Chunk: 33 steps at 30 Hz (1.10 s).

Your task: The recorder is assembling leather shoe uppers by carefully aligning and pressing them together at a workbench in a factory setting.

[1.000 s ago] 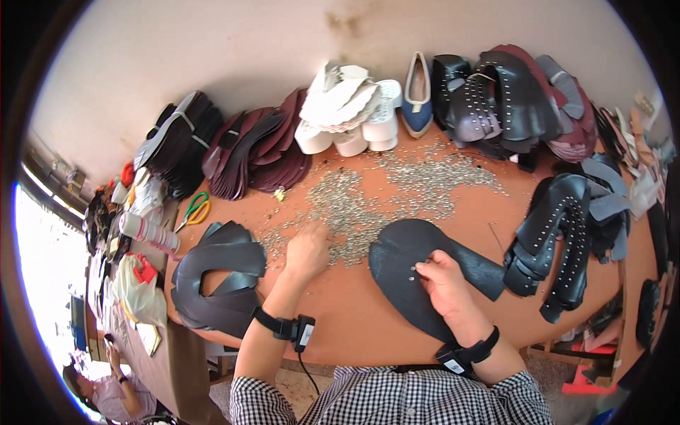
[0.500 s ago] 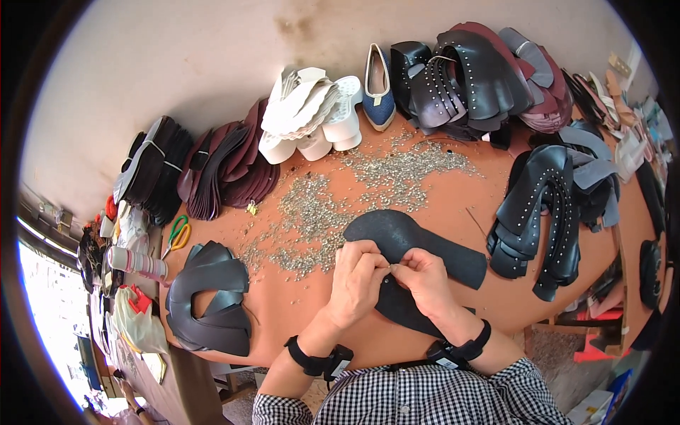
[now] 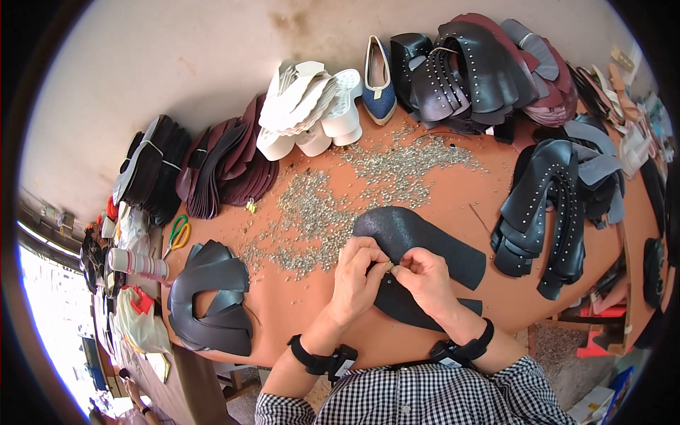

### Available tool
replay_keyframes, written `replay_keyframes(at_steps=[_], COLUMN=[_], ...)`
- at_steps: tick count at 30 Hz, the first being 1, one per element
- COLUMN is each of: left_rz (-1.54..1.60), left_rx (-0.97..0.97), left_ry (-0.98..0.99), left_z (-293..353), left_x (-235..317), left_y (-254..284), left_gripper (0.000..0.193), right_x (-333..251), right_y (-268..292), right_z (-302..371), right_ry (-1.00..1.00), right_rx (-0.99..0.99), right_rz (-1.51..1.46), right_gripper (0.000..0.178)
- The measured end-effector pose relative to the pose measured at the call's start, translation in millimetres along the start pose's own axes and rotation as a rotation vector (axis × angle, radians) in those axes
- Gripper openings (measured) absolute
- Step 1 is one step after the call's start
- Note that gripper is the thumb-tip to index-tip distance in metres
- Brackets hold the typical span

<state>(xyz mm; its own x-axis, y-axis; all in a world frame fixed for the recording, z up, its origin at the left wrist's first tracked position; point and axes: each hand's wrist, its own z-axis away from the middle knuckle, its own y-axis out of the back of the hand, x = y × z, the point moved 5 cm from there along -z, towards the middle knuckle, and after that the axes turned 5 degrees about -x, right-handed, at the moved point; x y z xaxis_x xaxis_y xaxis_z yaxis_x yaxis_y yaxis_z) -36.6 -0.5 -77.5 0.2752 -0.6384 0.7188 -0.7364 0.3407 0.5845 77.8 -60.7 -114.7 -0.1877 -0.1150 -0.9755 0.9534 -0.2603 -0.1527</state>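
Observation:
A curved black shoe-upper piece (image 3: 443, 256), seemingly leather, lies on the table in front of me, its two arms pointing right. My left hand (image 3: 358, 278) is closed over its bend, thumb and forefinger pinched together. Against those fingertips my right hand (image 3: 426, 281) pinches too; a tiny pale speck shows between them, too small to name. One small shiny stud (image 3: 389, 282) sits on the black piece just below the fingertips. Beyond my hands, many loose metal studs (image 3: 312, 212) are scattered over the orange-brown tabletop (image 3: 283, 319).
Plain black uppers (image 3: 195, 312) are fanned out at left, near green-and-orange scissors (image 3: 177, 235). Studded black uppers (image 3: 549, 191) lie at right. Along the wall stand dark bundles (image 3: 152, 170), maroon pieces (image 3: 237, 159), white soles (image 3: 343, 106), a blue shoe (image 3: 379, 88) and more studded uppers (image 3: 485, 71).
The black upper has turned and tilted slightly, showing more of its face near the bend. My hands stay pinched together in nearly the same place.

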Motion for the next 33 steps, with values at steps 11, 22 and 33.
replay_keyframes(at_steps=[11,22,33], left_rz=[0.636,0.471,0.633], left_rx=[0.020,-0.061,-0.055], left_ry=[0.444,0.474,0.420], left_z=[-1,0,-12], left_x=[-30,-44,-14], left_y=[-8,-3,-3], left_gripper=[0.019,0.028,0.075], right_x=[-4,-16,-3], right_y=[-1,-7,9], right_z=[2,4,2], right_ry=[0.110,0.288,0.004], right_rx=[-0.048,0.055,0.072], right_rz=[-0.046,0.270,-0.272], right_gripper=[0.010,0.004,0.003])
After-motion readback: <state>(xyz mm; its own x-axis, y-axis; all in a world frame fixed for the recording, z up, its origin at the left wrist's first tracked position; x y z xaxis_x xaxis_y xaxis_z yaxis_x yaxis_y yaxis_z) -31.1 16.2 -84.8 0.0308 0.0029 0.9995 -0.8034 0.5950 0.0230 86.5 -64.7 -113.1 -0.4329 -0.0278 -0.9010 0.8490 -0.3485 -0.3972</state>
